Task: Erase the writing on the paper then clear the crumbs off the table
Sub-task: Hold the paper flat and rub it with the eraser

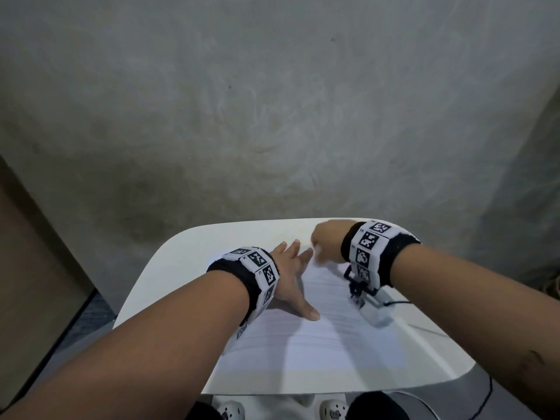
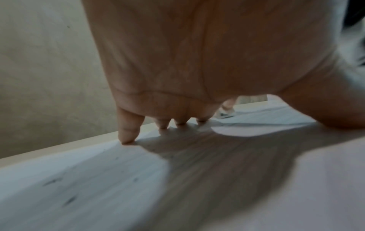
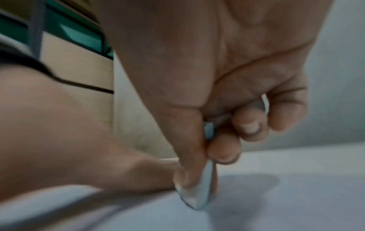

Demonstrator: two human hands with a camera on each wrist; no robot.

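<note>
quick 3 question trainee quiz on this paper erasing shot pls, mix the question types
1. True or false: the left hand lies flat on the paper with straight fingers.
2. What is the right hand pinching? A) a pencil B) an eraser C) a cloth
3. Fill in: the paper lies on a white ____.

Key
1. True; its fingertips press the sheet.
2. B; thumb and finger pinch it, its tip down on the paper.
3. table
</note>
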